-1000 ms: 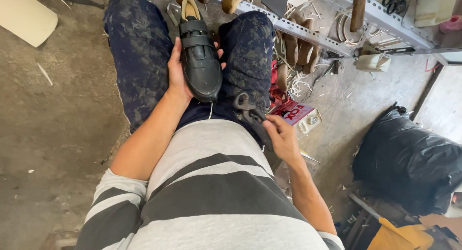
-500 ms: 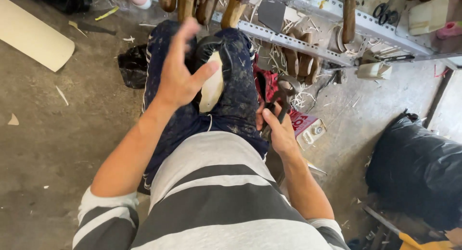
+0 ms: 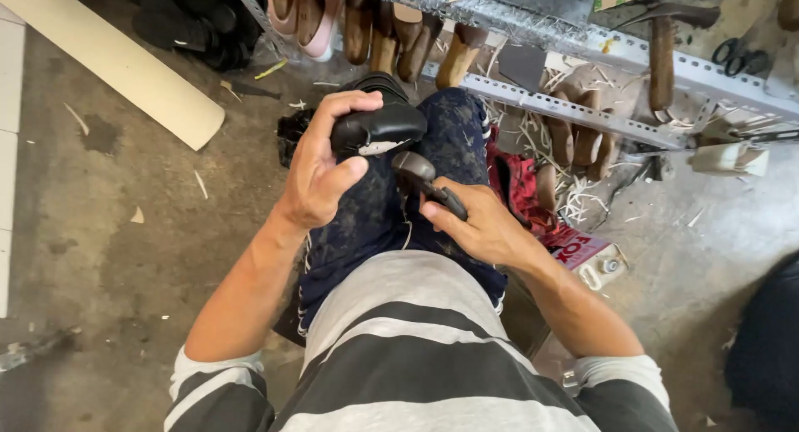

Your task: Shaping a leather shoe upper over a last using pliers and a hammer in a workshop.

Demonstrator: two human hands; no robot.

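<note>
My left hand (image 3: 320, 161) grips a black shoe (image 3: 379, 124) over my knees, turned on its side with a strip of pale sole edge showing. My right hand (image 3: 483, 224) is closed around a dark metal plier-like tool (image 3: 424, 178), whose head touches the shoe's underside. I sit in dark blue patterned trousers (image 3: 374, 224) and a grey and black striped shirt (image 3: 416, 349).
A metal rack (image 3: 583, 107) ahead holds wooden shoe lasts (image 3: 416, 45) and pink shoes (image 3: 304, 12). A pale plank (image 3: 125, 66) lies on the concrete floor at left. Red packaging and shavings (image 3: 541, 182) lie by my right leg; a black bag (image 3: 770, 349) sits at far right.
The shoe has been turned from upper-up on my lap, through sole-up, onto its side. My right hand lifted the tool from my lap up against the shoe.
</note>
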